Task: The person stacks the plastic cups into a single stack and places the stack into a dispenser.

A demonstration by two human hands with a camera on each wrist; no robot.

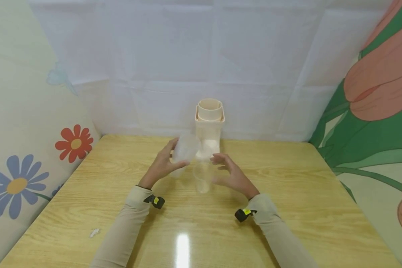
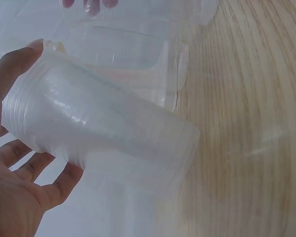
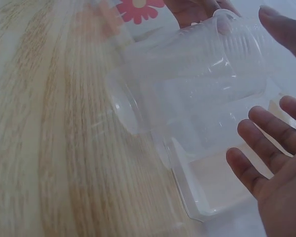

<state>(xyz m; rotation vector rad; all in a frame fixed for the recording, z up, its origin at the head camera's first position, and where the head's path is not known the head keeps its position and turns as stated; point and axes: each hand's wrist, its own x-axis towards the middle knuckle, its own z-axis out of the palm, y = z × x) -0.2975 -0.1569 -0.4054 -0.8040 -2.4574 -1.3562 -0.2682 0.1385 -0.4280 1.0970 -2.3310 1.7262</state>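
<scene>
Left hand – thumb and fingers curled round a stack of clear plastic cups, near the rims. Stack: tilted, rims uppermost and leaning to the right, bases lower and to the left; whether it meets the table cannot be told.

Right hand – grasping nothing; fingers spread, palm turned inward.

Single clear cup – upright on the table, between the two hands, to the left of the right hand and just beside it; that hand is slightly the nearer. Contact with its fingertips not certain, the area being blurred. Its long axis is vertical, the stack's slanted.

Cream holder – upright, directly behind the cup, close to the middle of the table's back edge; round collar in a squared top.

Table – wood-grained, glossy. White scrap towards its left edge, in the front half.

Room – white cloth behind the back edge; flower-printed panels, daisies beyond the left edge, tulips beyond the right.
</scene>
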